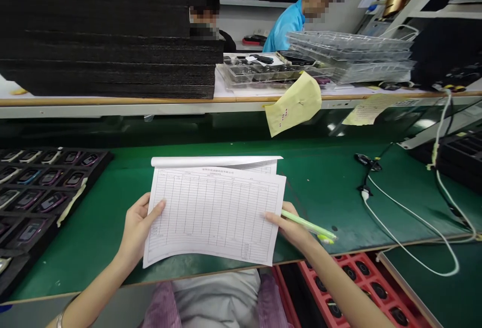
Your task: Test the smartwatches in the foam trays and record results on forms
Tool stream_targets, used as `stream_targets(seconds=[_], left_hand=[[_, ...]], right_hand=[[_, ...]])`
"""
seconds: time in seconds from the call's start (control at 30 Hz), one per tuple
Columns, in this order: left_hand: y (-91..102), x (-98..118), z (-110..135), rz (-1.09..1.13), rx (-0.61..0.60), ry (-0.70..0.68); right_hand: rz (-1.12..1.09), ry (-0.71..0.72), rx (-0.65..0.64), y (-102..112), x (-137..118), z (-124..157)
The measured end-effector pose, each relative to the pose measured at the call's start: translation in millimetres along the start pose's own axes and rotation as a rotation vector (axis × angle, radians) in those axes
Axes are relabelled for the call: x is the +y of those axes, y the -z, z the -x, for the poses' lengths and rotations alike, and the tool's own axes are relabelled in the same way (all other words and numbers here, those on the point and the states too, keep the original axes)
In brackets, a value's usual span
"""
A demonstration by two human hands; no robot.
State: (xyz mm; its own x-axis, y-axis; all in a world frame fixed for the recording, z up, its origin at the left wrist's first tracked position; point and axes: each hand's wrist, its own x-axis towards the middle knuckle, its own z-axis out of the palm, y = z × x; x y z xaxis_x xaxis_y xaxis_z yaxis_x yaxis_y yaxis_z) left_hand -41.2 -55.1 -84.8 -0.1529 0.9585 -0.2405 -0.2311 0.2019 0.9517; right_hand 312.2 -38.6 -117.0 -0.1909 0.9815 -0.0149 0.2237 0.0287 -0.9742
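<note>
Between both hands I hold up printed form sheets (216,212) with a ruled grid, over the front of the green table. The top edge of a sheet at the back is rolled over. My left hand (141,222) grips the left edge, its thumb lying on the front. On the right edge, my right hand (288,225) pinches the paper with its thumb in front and the other fingers behind. A light green pen (311,225) also sticks out of my right hand, pointing right. The grid cells look unfilled.
A black foam tray (48,187) with several watch-like devices lies at left. White cables (406,207) loop across the right. Behind, a shelf (241,99) bears stacked black foam (113,36) and clear plastic trays (354,57). Red trays (361,288) sit low right. Two people are beyond.
</note>
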Motion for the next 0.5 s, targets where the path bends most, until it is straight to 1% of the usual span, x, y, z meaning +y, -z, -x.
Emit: stream_targets(seconds=[0.13,0.27,0.4,0.5], left_hand=[[1.3,-4,-5,0.021,0.0,0.074],[3.7,-9,-7,-0.012,0.0,0.082],[10.4,-21,-13,-0.148,-0.009,-0.002],[18.8,-35,-25,-0.369,-0.017,-0.134]], right_hand=[[-0.036,-0.075,0.065,-8,-1,3],[-0.016,-0.126,0.089,-12,-5,5],[0.044,-0.176,0.095,-16,-9,8],[0.103,-0.182,0.1,-16,-11,9]])
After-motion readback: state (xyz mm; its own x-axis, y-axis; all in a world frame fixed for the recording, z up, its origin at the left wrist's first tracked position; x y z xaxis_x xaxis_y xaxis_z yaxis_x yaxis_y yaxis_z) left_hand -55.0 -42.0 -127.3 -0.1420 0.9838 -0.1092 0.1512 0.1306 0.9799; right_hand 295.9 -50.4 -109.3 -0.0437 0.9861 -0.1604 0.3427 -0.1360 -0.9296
